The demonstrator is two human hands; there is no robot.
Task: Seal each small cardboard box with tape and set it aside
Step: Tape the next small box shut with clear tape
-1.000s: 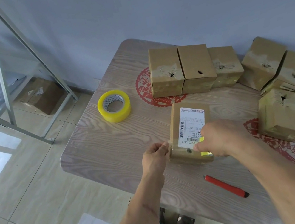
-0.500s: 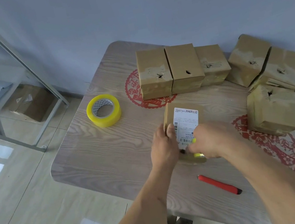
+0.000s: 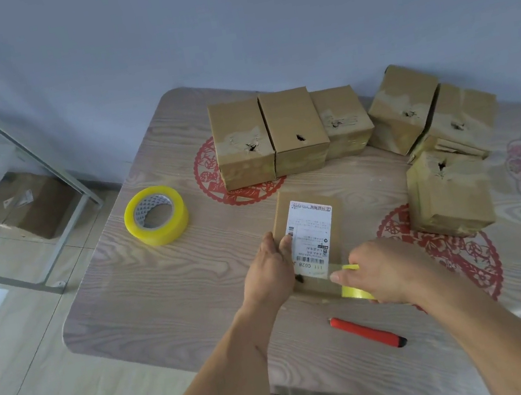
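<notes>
1 head-worn wide-angle camera looked forward and down from above the table's [image 3: 173, 303] near edge, toward the wall [image 3: 253, 7]. Both forearms ran up from the bottom edge, close to the lens. The floor [image 3: 23, 378] and a metal frame [image 3: 33, 140] filled the left side.

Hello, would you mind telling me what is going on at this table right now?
A person is taping a labelled cardboard box shut. The left hand presses on the box, while the right hand grips a small yellow tape roll at its near end. Another tape roll and a red utility knife lie on the table, and other boxes sit behind.
</notes>
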